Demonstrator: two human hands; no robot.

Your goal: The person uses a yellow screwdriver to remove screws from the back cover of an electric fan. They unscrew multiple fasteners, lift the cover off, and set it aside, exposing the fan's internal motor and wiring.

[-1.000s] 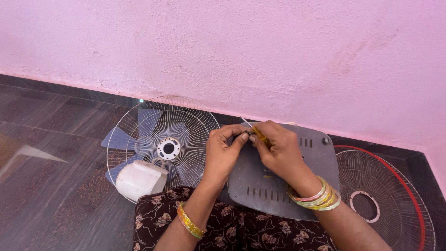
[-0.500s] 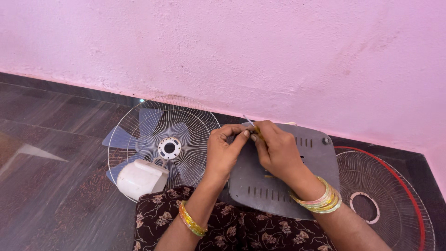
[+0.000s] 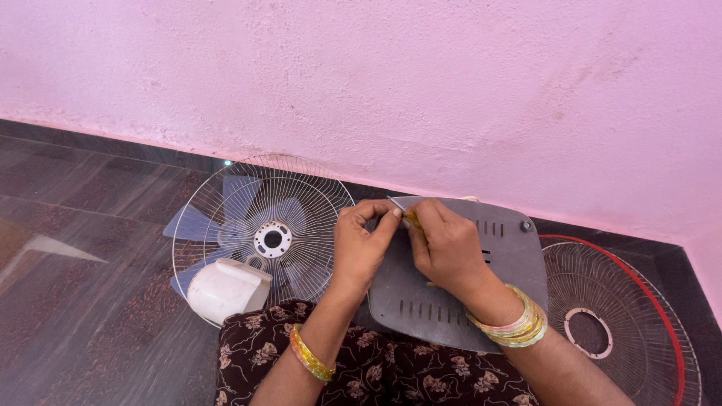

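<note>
Floor (image 3: 90, 225) carries fan guard with blades (image 3: 263, 233), second wire guard (image 3: 624, 323). Grey base plate (image 3: 459, 293) on lap. Right hand (image 3: 444, 244) grip closed on yellow-handled screwdriver (image 3: 411, 216); left hand (image 3: 361, 240) pinches near tip, contents too small to tell.

A matt grey plastic base plate (image 3: 481, 286) is seen under the right hand (image 3: 444, 244). Left of the left hand (image 3: 361, 244), a thin wire grille (image 3: 226, 195) and a glossy white plastic housing (image 3: 226, 289) are shown. The floor (image 3: 83, 225) is polished and reflective; the wall (image 3: 376, 83) is rough-plastered.
</note>
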